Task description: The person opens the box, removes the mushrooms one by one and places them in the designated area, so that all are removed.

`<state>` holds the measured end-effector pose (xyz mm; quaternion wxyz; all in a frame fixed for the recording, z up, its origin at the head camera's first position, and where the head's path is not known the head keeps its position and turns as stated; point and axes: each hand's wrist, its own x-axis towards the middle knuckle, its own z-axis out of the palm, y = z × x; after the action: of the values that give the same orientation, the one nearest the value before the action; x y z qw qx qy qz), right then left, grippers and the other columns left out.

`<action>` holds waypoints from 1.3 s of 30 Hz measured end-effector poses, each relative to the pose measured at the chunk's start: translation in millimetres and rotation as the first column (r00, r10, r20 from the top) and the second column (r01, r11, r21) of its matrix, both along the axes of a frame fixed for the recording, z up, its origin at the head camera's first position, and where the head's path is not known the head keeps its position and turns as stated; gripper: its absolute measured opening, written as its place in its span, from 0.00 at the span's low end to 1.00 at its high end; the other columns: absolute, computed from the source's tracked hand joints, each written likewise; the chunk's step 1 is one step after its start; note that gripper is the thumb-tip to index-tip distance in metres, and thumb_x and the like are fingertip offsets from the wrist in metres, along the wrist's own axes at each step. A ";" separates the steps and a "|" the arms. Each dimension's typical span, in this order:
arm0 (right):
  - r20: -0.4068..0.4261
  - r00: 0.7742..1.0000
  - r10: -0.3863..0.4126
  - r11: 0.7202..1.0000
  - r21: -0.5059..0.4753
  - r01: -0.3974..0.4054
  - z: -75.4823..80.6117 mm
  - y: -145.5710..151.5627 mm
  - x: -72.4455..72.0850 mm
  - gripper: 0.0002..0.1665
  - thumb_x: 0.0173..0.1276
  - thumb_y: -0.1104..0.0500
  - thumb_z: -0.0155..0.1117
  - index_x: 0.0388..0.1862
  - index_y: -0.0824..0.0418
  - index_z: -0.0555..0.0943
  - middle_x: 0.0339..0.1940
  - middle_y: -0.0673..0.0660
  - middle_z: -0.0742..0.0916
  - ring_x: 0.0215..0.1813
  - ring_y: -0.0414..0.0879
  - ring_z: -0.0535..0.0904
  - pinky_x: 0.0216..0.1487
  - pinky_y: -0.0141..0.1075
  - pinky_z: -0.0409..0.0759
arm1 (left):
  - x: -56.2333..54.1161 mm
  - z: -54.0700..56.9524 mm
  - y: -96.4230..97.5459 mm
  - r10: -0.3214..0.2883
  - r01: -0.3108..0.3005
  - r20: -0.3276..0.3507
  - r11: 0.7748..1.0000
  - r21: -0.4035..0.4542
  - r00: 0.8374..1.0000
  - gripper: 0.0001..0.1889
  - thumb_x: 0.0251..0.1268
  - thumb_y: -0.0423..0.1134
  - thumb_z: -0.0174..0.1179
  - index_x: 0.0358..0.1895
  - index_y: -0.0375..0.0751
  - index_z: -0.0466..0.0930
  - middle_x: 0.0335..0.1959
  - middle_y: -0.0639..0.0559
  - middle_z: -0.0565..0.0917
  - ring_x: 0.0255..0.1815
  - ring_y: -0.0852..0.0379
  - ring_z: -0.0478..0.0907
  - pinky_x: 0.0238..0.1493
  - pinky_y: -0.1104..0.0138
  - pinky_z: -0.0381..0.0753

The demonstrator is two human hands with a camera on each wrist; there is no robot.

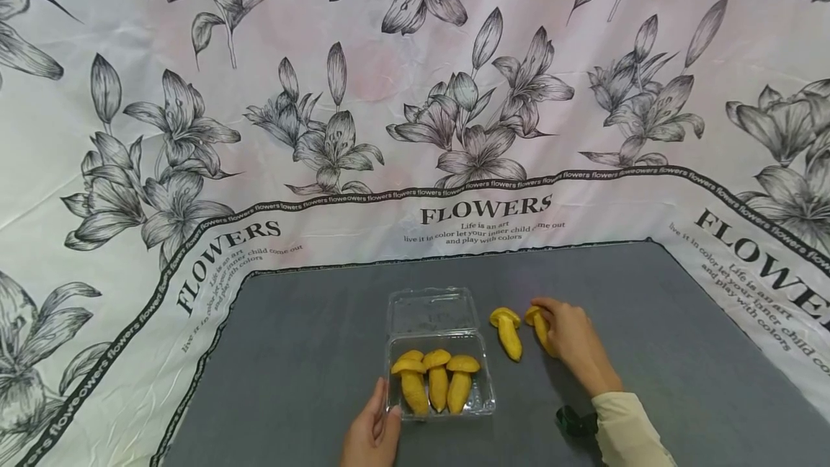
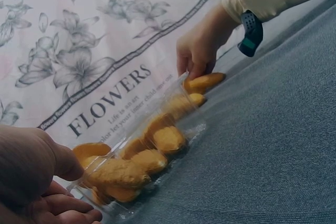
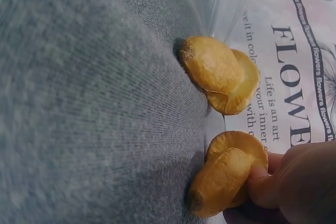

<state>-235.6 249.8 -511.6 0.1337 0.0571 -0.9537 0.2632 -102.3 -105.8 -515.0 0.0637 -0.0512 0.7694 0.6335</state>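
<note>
A clear plastic clamshell box (image 1: 489, 409) with its lid (image 1: 431, 310) folded back holds several yellow mushrooms (image 1: 460, 384), caps toward the lid. My left hand (image 1: 372, 427) grips the box at its near left corner, thumb at the front and fingers along the side. Right of the box, one yellow mushroom (image 1: 509, 334) lies by itself. Beside that one, my right hand (image 1: 577, 341) pinches another yellow mushroom (image 3: 223, 177) by its cap, the stem pointing toward me. In the right wrist view this mushroom's stem is right at the cloth.
Grey cloth (image 1: 292, 366) covers the table. A white sheet with printed flowers (image 1: 480, 107) rises behind it and at both sides. A dark green strapped device (image 2: 251, 34) hangs at the right wrist, below the light sleeve (image 1: 625, 427).
</note>
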 end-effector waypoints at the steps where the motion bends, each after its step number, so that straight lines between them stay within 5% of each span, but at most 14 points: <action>1: 0.002 1.000 0.001 1.000 0.001 -0.001 0.5 0.5 0.1 0.15 0.79 0.71 0.59 0.59 0.68 0.87 0.48 0.70 0.91 0.34 0.54 0.85 0.36 0.52 0.87 | 0.1 0.0 0.3 0.003 -0.003 -0.002 1.000 0.002 1.000 0.39 0.82 0.43 0.60 0.79 0.17 0.54 0.77 0.20 0.61 0.77 0.26 0.61 0.67 0.49 0.80; 17: 0.023 0.999 0.024 0.999 -0.024 -0.023 8.9 5.3 6.1 0.17 0.80 0.70 0.59 0.63 0.69 0.85 0.52 0.70 0.90 0.32 0.48 0.79 0.33 0.42 0.81 | 1.6 2.0 3.1 0.018 -0.018 -0.015 1.000 -0.012 1.000 0.38 0.81 0.41 0.60 0.78 0.17 0.56 0.76 0.21 0.63 0.77 0.26 0.63 0.66 0.49 0.81; 25: 0.006 1.000 0.018 0.999 -0.040 -0.018 23.7 7.4 14.2 0.23 0.76 0.75 0.58 0.68 0.68 0.82 0.42 0.69 0.91 0.17 0.42 0.66 0.16 0.32 0.63 | 1.9 3.2 3.9 0.010 -0.009 -0.039 1.000 0.013 0.999 0.37 0.81 0.39 0.60 0.78 0.16 0.55 0.76 0.20 0.63 0.77 0.26 0.63 0.66 0.52 0.81; 31: 0.033 0.999 0.015 0.999 -0.032 -0.014 33.4 -0.1 20.0 0.22 0.80 0.70 0.58 0.70 0.65 0.81 0.22 0.55 0.83 0.15 0.41 0.64 0.16 0.33 0.64 | 2.7 2.3 3.1 0.010 -0.010 -0.041 1.000 0.011 0.999 0.37 0.81 0.39 0.60 0.78 0.16 0.55 0.76 0.20 0.63 0.76 0.26 0.64 0.65 0.53 0.82; 39: -0.008 0.985 0.174 0.985 -0.006 -0.174 49.3 -26.6 23.1 0.21 0.81 0.59 0.64 0.70 0.59 0.82 0.53 0.61 0.91 0.26 0.40 0.73 0.34 0.40 0.77 | 2.5 -1.3 1.9 0.020 -0.020 -0.035 1.000 0.005 0.999 0.38 0.81 0.41 0.61 0.78 0.17 0.55 0.76 0.21 0.62 0.77 0.26 0.63 0.66 0.53 0.82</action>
<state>-212.5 223.2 -462.3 0.1141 0.1406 -0.9437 0.2769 -99.8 -103.9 -516.2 0.0438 -0.0477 0.7683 0.6368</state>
